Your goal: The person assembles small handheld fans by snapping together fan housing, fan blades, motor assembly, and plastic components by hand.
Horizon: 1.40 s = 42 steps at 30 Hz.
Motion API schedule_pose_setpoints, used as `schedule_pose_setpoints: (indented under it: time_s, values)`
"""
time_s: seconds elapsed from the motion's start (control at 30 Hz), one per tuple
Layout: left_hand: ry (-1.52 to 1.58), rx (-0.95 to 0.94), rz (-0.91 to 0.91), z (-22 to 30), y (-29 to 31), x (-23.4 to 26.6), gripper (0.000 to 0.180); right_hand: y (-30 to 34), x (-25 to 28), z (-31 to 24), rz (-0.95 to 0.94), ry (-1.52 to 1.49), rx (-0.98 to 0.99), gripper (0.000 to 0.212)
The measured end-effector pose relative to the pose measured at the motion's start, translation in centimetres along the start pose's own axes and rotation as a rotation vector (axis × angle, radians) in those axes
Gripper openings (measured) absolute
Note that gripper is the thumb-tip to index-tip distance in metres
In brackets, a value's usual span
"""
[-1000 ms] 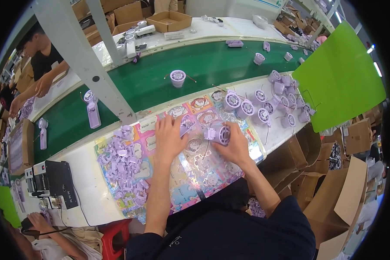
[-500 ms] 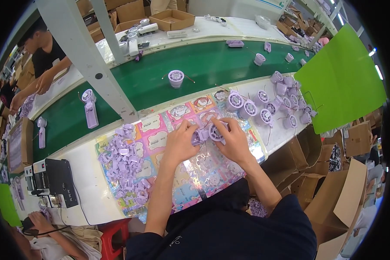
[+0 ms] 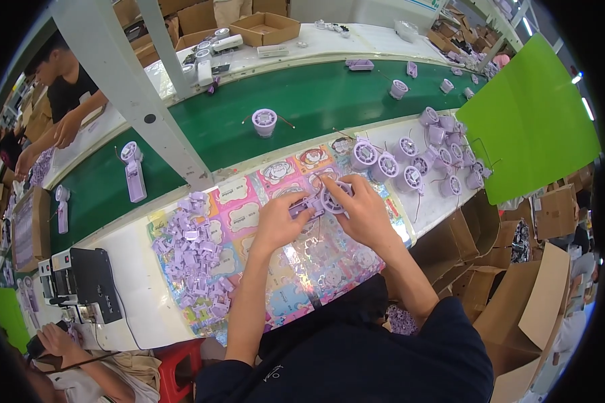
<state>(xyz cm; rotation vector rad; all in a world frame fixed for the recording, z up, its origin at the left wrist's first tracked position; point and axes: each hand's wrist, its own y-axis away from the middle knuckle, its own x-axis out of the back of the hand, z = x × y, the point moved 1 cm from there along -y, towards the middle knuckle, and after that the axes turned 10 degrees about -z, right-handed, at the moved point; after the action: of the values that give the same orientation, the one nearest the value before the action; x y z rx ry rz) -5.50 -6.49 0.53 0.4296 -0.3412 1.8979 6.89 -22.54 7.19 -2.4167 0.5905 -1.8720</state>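
Note:
Close together over the colourful printed sheet [image 3: 296, 269], both my hands are closed on light purple plastic parts. My left hand [image 3: 277, 221] pinches a small purple bracket [image 3: 305, 205] between thumb and fingers. My right hand [image 3: 368, 215] grips a round purple fan housing [image 3: 332, 197] with a spoked front, its index finger lying across the top. The bracket and the housing meet; whether they are joined I cannot tell. Thin wires hang below them. To the left lies a pile of small purple brackets [image 3: 193, 252]. Several more fan housings [image 3: 409, 148] with wires stand at the right.
A green conveyor belt [image 3: 329, 101] runs beyond the table, carrying a fan housing [image 3: 264, 122] and long-handled parts [image 3: 134, 174]. A white post [image 3: 124, 80] rises at its near edge. A green panel [image 3: 531, 121] and cardboard boxes [image 3: 531, 302] are at right. Other people work at left.
The parts on the belt have slid slightly left. My right index finger reaches farther over the housing, and my left thumb has come in against the bracket. Both parts stay in my hands.

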Motion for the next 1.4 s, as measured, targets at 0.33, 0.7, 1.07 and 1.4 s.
schedule_pose_setpoints:
  time_s: [0.33, 0.7, 1.07, 1.4]
  values:
    - [0.175, 0.055, 0.046, -1.9, -0.4, -0.5, 0.039, -1.6, -0.7, -0.3, 0.127, 0.024, 0.092, 0.067]
    - [0.26, -0.073, -0.091, -1.7, -0.2, 0.6, 0.049, -1.6, -0.7, 0.3, 0.142, -0.094, 0.103, 0.061]
    - [0.474, -0.036, -0.047, -1.1, -0.4, -0.1, 0.05, -2.6, 0.8, 0.5, 0.073, -0.055, 0.188, 0.063]
    - [0.602, -0.121, -0.098, -0.4, -0.7, -0.6, 0.046, -2.2, 0.1, 1.8, -0.018, -0.268, 0.094, 0.071]
